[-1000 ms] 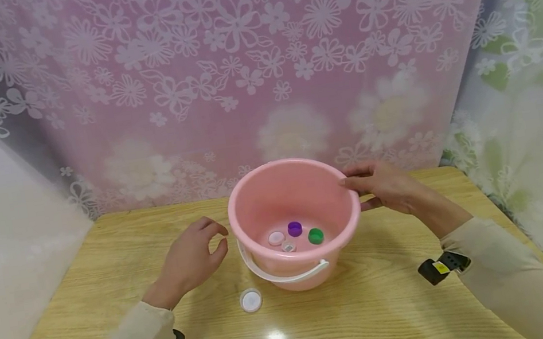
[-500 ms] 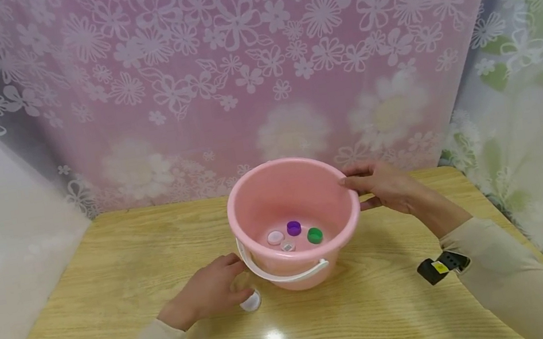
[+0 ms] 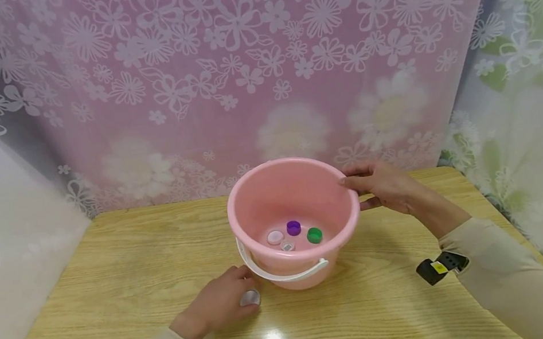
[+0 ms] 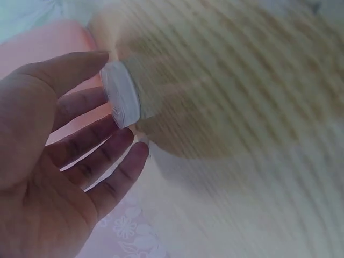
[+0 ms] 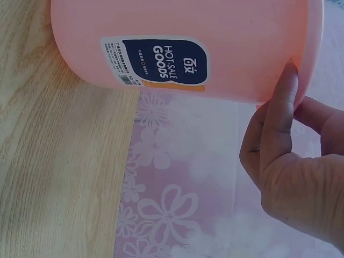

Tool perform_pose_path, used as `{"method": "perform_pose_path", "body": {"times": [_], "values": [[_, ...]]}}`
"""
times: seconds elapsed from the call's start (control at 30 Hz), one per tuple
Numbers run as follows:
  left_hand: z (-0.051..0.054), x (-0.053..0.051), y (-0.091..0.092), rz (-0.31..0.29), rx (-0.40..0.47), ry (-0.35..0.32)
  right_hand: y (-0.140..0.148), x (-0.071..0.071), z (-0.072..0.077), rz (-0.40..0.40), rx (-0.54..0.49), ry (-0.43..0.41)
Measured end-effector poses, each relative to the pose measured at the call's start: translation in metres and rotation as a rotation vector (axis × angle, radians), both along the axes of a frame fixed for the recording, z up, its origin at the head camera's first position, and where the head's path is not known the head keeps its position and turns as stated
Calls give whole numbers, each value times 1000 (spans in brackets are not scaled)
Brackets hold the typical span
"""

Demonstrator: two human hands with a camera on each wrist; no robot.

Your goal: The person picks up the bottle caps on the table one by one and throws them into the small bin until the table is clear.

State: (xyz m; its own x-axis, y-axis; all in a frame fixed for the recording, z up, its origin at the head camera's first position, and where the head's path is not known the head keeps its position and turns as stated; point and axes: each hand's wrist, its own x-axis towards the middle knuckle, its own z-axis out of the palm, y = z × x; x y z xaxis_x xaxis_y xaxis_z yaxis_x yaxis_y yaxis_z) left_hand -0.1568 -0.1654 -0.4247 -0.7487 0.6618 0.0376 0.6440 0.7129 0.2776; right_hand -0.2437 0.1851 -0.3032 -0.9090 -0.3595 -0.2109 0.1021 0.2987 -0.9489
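A pink bucket [image 3: 294, 208] with a white handle stands upright on the table. My right hand [image 3: 383, 185] grips its rim on the right side, thumb at the inside and fingers outside. Inside the bucket lie a purple cap [image 3: 293, 228], a green cap [image 3: 314, 236], a white cap [image 3: 275, 238] and a small clear-white piece [image 3: 287, 246]. At the bucket's front left, my left hand [image 3: 225, 302] pinches a round white lid [image 4: 121, 94] between thumb and fingertips, low over the tabletop. From the head view, the fingers partly cover this lid.
The wooden table [image 3: 124, 271] extends to both sides and in front of the bucket. A pink floral curtain [image 3: 248, 80] hangs behind its back edge, with pale sheets at left and right. A printed label [image 5: 156, 62] is on the bucket's outer wall.
My left hand has come down and toward me from beside the bucket's rim to the white lid, and its fingers have closed around it. The right hand and the bucket stay in place.
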Motion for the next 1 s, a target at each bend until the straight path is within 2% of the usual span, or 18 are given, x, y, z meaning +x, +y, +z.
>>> {"method": "perform_pose_path", "body": {"times": [0.37, 0.53, 0.8, 0.9, 1.0], "values": [[-9, 1, 0, -16, 43, 66, 1, 0, -1, 5, -16, 5], [-10, 4, 1, -18, 36, 116, 1, 0, -2, 12, -28, 5], [-8, 6, 4, -17, 13, 160, 1, 1, -1, -3, -32, -3], [-9, 6, 1, -26, 12, 150, 1, 1, -1, -8, -29, -3], [-7, 5, -5, -23, 25, 104, 0, 2, -1, -15, -25, -1]]}}
